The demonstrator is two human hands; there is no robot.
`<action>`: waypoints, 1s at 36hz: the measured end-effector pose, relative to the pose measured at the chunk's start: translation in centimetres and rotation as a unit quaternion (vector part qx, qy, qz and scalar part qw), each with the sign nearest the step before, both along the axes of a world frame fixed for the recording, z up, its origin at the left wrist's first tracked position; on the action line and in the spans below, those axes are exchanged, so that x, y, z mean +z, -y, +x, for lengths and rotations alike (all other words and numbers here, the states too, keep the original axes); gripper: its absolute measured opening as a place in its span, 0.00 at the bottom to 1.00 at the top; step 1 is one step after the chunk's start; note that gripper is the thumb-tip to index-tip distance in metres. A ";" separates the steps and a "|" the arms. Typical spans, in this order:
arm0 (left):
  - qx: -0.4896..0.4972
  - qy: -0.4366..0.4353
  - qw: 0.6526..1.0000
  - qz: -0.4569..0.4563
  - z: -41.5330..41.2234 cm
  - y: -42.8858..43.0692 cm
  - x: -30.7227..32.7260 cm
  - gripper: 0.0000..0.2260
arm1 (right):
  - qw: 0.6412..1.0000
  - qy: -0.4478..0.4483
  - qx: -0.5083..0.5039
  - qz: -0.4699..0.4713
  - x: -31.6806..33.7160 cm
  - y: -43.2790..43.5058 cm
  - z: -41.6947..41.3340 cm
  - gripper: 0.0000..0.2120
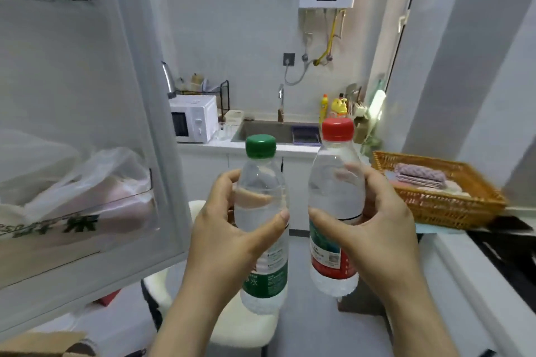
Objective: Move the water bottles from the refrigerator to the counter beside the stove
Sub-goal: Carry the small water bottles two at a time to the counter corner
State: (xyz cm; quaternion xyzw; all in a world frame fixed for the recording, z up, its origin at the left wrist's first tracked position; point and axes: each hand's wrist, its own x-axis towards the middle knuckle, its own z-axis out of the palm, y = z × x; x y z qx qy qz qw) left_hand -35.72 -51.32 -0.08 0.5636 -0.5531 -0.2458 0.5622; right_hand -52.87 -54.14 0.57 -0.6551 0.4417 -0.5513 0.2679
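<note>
Two clear water bottles stand upright in the air in front of me. My left hand (pixel 229 229) grips the green-capped bottle (pixel 262 182) around its middle, above its green label. The red-capped bottle (pixel 336 188), with a red and green label, is held the same way by my right hand (pixel 383 223). The open refrigerator door (pixel 87 95) fills the left side, its shelf holding a plastic bag. A black stove (pixel 510 258) sits at the right edge, set in a white counter (pixel 470 275).
A wicker basket (pixel 452 206) with folded cloths rests on the counter just beyond the stove. Across the room are a sink (pixel 261 130), a white microwave (pixel 193 119) and dish soap bottles. A white stool (pixel 246 327) stands below my hands. A cardboard box corner (pixel 37 345) shows bottom left.
</note>
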 end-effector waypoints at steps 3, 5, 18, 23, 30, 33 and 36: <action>-0.048 0.002 0.999 0.007 -1.9 1.8 -0.2 0.21 | 0.998 0.001 -0.059 0.013 -0.3 0.1 -2.3 0.28; -0.084 0.000 0.996 0.006 -3.2 3.1 -0.2 0.22 | 0.996 0.001 -0.092 0.020 -0.4 0.0 -3.7 0.28; -0.343 0.000 0.939 -0.010 -10.8 9.0 -0.6 0.20 | 0.944 0.010 -0.328 0.045 -0.4 -2.5 -8.7 0.27; -0.419 -0.001 0.908 -0.019 -13.7 9.6 -1.5 0.20 | 0.906 0.012 -0.419 0.067 -1.3 -4.5 -9.8 0.28; -0.518 -0.004 0.856 -0.012 -18.5 7.8 -2.4 0.20 | 0.858 0.026 -0.507 0.086 -1.9 -8.9 -12.1 0.30; -0.554 0.004 0.832 -0.022 -20.6 6.2 -2.1 0.20 | 0.834 0.033 -0.545 0.082 -2.1 -11.0 -13.3 0.30; -0.590 0.000 0.807 -0.021 -23.0 4.3 -1.8 0.20 | 0.811 0.034 -0.579 0.081 -2.0 -13.4 -14.7 0.30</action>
